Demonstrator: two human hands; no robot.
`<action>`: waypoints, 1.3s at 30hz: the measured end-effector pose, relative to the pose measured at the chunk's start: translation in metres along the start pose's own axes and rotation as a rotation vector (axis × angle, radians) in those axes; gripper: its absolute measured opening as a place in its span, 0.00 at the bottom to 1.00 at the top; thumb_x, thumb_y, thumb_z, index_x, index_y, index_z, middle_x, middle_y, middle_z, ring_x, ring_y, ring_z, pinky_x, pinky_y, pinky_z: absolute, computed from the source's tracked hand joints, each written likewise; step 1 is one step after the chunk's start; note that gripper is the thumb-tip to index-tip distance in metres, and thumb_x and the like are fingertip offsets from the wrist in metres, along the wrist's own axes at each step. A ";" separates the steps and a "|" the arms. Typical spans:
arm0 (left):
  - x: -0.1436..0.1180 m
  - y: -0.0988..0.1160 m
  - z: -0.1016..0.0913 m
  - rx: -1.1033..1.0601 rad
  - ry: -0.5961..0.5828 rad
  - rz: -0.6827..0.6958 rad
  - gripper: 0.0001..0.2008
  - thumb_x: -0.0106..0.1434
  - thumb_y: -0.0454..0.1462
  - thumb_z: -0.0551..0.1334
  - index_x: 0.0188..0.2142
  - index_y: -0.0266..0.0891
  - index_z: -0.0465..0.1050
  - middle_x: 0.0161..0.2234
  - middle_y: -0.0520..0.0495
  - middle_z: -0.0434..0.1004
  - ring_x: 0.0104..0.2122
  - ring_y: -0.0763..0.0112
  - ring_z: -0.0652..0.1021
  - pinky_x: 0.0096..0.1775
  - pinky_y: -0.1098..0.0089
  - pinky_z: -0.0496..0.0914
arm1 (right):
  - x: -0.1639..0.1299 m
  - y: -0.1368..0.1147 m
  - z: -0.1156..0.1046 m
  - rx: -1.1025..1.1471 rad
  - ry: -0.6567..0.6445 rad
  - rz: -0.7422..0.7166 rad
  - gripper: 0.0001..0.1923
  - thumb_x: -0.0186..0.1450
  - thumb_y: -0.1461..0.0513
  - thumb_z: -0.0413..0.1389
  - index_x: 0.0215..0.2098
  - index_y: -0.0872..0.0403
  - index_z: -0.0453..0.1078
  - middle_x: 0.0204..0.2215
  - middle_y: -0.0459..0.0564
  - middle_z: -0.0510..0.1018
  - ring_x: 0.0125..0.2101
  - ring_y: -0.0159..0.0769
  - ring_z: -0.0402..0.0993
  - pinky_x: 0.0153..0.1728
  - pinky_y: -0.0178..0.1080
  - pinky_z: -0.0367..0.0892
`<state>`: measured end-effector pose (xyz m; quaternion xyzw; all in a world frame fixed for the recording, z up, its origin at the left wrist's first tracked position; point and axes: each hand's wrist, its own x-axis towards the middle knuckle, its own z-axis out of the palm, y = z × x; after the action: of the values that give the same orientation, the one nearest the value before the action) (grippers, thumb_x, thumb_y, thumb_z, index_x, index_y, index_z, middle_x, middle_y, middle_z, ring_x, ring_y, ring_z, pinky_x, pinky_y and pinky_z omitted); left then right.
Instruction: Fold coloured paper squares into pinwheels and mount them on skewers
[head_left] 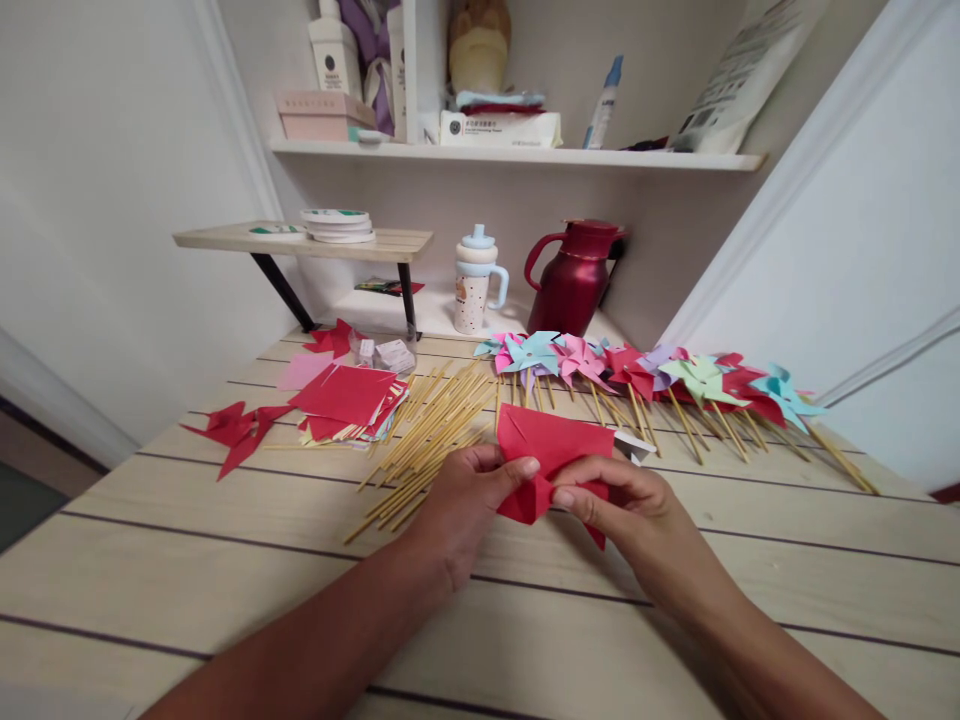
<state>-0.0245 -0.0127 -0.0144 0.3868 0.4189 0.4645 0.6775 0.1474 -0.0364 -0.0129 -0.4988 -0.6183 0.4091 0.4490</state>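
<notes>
Both hands hold a red paper sheet (551,450) just above the wooden table (225,560). My left hand (469,495) pinches its left edge, thumb on top. My right hand (622,505) pinches a folded corner near the middle. A small white piece (634,443) lies just behind the sheet. A loose pile of thin wooden sticks (427,430) lies to the left of the hands. Beyond the hands runs a row of finished paper pinwheels (660,385) in blue, pink, red, purple and green, each on a stick.
A stack of red paper squares (346,402) and cut red shapes (238,430) lie at the left. A white cup (477,285) and a dark red jug (576,278) stand at the back. A small raised shelf (300,240) holds plates; walls close in on both sides.
</notes>
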 end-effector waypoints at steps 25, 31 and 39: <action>-0.001 -0.006 0.002 -0.125 -0.019 -0.040 0.19 0.51 0.41 0.73 0.40 0.31 0.81 0.36 0.38 0.83 0.35 0.63 0.80 0.44 0.63 0.71 | -0.001 0.000 0.002 -0.054 0.088 -0.075 0.11 0.62 0.57 0.60 0.24 0.52 0.70 0.31 0.47 0.70 0.35 0.38 0.67 0.38 0.40 0.61; -0.003 -0.007 0.005 -0.155 -0.011 -0.029 0.19 0.51 0.41 0.73 0.39 0.31 0.80 0.36 0.38 0.83 0.35 0.63 0.80 0.44 0.63 0.71 | -0.002 0.001 0.003 -0.040 0.089 -0.055 0.13 0.62 0.57 0.61 0.24 0.52 0.67 0.26 0.44 0.70 0.28 0.33 0.63 0.30 0.36 0.58; -0.004 -0.004 0.007 -0.104 0.041 -0.028 0.15 0.50 0.40 0.73 0.35 0.32 0.81 0.31 0.42 0.83 0.30 0.68 0.79 0.38 0.68 0.71 | -0.001 0.002 0.003 -0.019 0.082 -0.056 0.13 0.62 0.56 0.61 0.23 0.52 0.67 0.24 0.43 0.69 0.27 0.32 0.61 0.29 0.36 0.57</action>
<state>-0.0176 -0.0189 -0.0149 0.3356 0.4135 0.4842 0.6942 0.1446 -0.0368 -0.0157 -0.5018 -0.6170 0.3696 0.4805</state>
